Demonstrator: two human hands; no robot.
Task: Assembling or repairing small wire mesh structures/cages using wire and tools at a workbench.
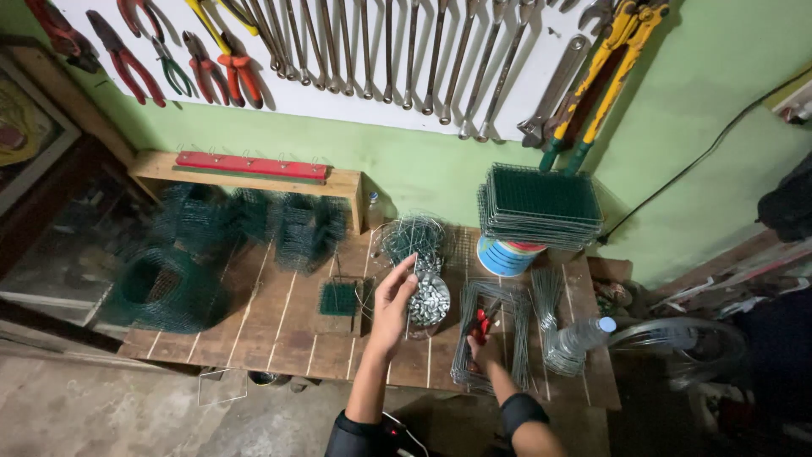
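My left hand (392, 302) reaches forward over the wooden table (279, 326), fingers apart, fingertips at a clear container of small silver metal clips (430, 300). It holds nothing that I can see. My right hand (482, 340) is closed on red-handled pliers (480, 322) above a bundle of bent wire frames (495, 334). A small square of green wire mesh (341, 298) lies just left of my left hand.
Green mesh baskets (165, 288) crowd the left of the table. A stack of flat green mesh panels (541, 203) sits on a tape roll at the back. A plastic bottle (579, 338) lies at right. Wrenches, pliers and bolt cutters (605, 72) hang on the wall.
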